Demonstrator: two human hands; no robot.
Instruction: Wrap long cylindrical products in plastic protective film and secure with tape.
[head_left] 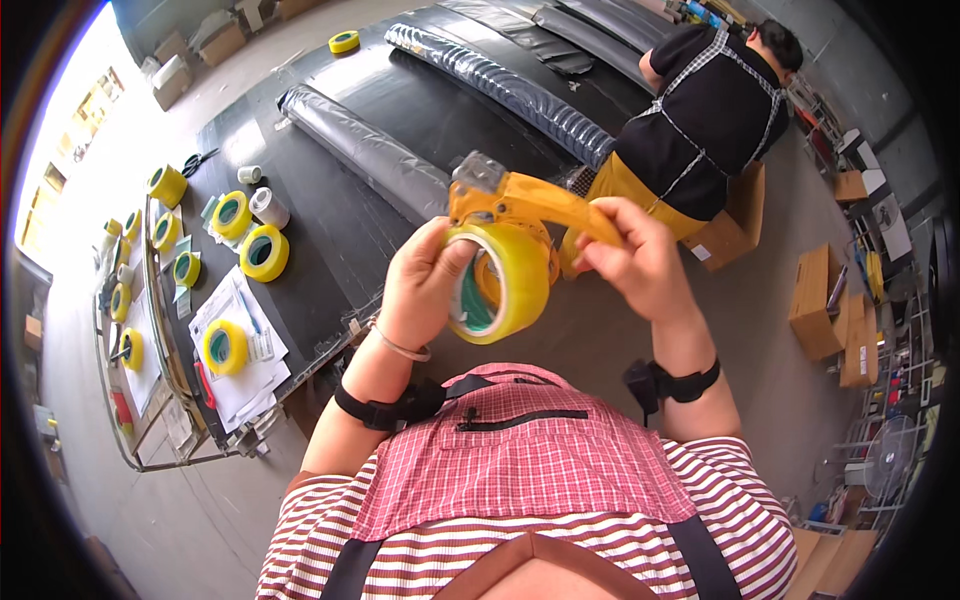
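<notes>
In front of my chest I hold a yellow tape dispenser (535, 197) with a metal head. A thick roll of yellow tape (522, 285), green inside its pale core, sits against the dispenser's side. My left hand (415, 280) grips the roll's near left rim, thumb over the edge; its other fingers are partly hidden. My right hand (638, 255) is closed round the end of the dispenser's handle. Whether the roll is fully seated on the hub, I cannot tell.
On the black table (310, 245) to the left lie several tape rolls (264, 253), papers (262, 372) and scissors (200, 160). Long wrapped rolls (365, 150) stretch across it. Ahead right, a person (700, 110) bends beside a cardboard box (735, 225). Shelves (880, 440) line the right.
</notes>
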